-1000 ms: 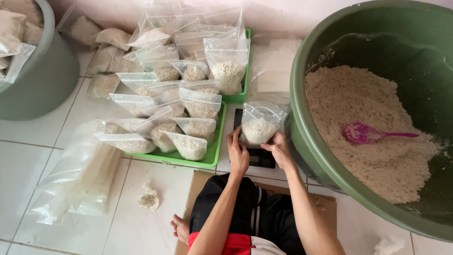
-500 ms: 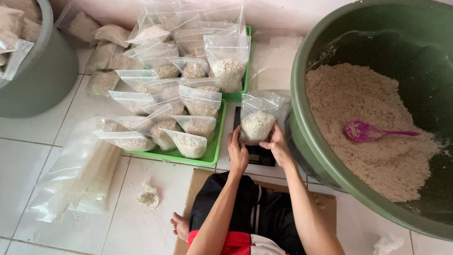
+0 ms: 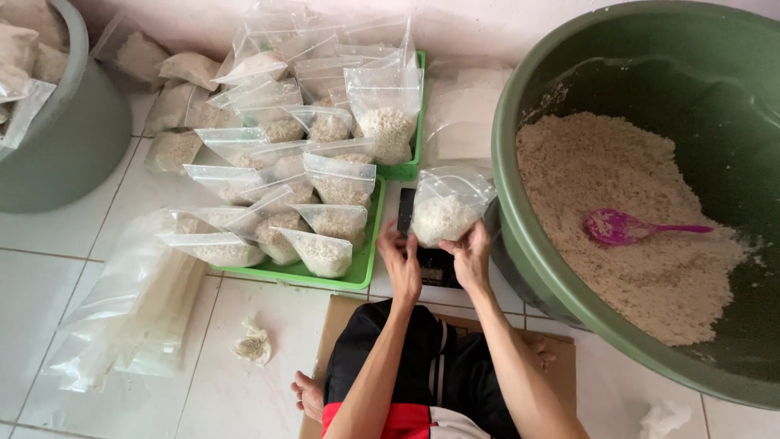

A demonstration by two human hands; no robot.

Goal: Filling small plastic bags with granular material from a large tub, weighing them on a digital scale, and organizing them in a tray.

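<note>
- I have a single view, from the head camera, looking almost straight down at the floor.
- It sits close above the hands (image 3: 431, 260), with my lap at the bottom edge.
- The far wall runs along the top.
- The tub (image 3: 569, 49) fills the right side, the tray (image 3: 361, 276) centre-left, the bucket (image 3: 73, 154) top left.

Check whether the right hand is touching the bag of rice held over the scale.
Touching. The head view shows the right hand with its fingers wrapped against the lower right side of the clear bag of rice; no gap shows between them.
</note>
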